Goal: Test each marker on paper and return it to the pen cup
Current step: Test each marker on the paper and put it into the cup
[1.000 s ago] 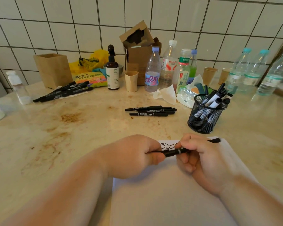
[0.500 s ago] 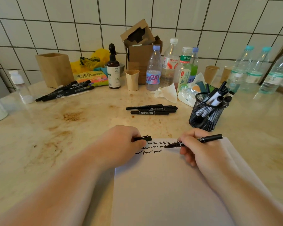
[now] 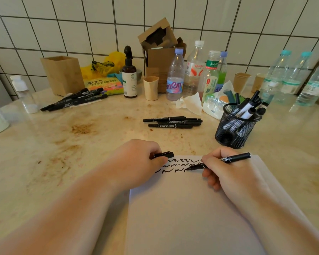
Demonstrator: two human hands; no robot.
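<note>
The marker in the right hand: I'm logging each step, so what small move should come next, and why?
Probably finish the squiggle, then lift the tip off the paper. The right hand grips the marker with its tip on the third row of scribbles, so the ink already shows. The left hand holds the cap, ready for recapping before the marker goes to the mesh pen cup.

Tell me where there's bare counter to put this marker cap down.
Bare counter lies left of the paper, in front of the wooden box, and between the loose markers and the left hand. The back wall is crowded with bottles; the pen cup hems the right.
</note>
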